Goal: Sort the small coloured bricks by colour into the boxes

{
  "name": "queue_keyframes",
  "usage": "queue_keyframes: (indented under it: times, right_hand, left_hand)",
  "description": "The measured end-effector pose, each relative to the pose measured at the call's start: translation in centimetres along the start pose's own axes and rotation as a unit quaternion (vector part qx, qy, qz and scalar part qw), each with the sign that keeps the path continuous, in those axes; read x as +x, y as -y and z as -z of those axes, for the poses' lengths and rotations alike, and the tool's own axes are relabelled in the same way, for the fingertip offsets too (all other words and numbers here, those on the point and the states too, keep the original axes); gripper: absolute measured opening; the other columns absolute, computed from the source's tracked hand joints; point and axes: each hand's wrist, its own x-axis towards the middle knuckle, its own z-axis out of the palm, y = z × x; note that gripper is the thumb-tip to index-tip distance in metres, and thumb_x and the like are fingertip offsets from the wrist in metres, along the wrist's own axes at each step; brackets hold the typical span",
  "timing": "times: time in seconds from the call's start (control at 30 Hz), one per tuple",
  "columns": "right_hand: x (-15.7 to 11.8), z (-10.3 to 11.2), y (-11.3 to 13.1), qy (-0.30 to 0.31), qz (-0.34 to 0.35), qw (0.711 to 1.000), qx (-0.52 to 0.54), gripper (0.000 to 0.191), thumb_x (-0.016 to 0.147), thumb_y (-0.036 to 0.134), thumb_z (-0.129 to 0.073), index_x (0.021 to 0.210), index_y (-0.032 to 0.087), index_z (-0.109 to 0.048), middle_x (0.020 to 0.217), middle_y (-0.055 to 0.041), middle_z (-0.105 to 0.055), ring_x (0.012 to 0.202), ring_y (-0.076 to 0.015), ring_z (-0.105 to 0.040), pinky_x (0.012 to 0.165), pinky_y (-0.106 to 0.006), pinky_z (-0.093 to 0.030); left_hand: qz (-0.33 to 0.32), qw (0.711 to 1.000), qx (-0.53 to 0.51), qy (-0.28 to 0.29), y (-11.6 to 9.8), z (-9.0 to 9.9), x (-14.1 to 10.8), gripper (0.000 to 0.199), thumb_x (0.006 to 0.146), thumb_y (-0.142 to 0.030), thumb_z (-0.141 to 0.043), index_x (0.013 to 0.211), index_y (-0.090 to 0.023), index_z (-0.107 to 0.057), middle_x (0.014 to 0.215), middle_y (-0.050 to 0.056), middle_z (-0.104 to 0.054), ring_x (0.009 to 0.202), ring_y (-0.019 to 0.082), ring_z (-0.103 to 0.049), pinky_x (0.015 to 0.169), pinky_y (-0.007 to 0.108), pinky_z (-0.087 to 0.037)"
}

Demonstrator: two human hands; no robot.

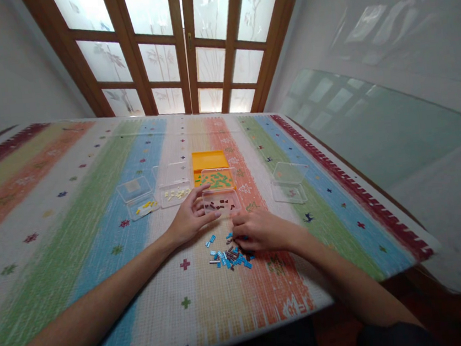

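My left hand (189, 216) curves around the left end of a clear plastic box (236, 200), thumb along the front and fingers at the side and back. Several small dark brown bricks (219, 204) lie inside that box. Just in front of it, my right hand (260, 229) is closed, its fingertips pinched together over the upper right of a loose pile. Whatever sits between those fingertips is hidden. Blue bricks (224, 258) and brown bricks mix in the pile on the tablecloth. A few blue pieces (210, 241) lie apart to its left.
Behind the brown bricks stands an open yellow box (209, 159) with green pieces (217, 181). To the left are open clear boxes with cream pieces (177, 193) and yellow pieces (147, 207). Another open clear box (290, 193) stands right. The striped tablecloth (152, 293) covers the table.
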Motion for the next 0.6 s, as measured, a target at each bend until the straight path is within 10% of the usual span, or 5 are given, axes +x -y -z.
queue_keyframes:
  times: [0.6]
  right_hand:
    - [0.29, -0.71, -0.03, -0.029, 0.013, 0.999, 0.008, 0.015, 0.095, 0.014, -0.061, 0.099, 0.017, -0.075, 0.102, -0.0073, -0.072, 0.076, -0.0139, -0.06, 0.067, -0.027, -0.038]
  left_hand:
    - [0.014, 1.0, -0.007, -0.004, -0.33, -0.01, -0.17, 0.073, 0.073, -0.029, -0.085, 0.137, -0.022, -0.051, 0.138, 0.013, -0.055, 0.105, 0.022, -0.066, 0.097, 0.047, -0.057]
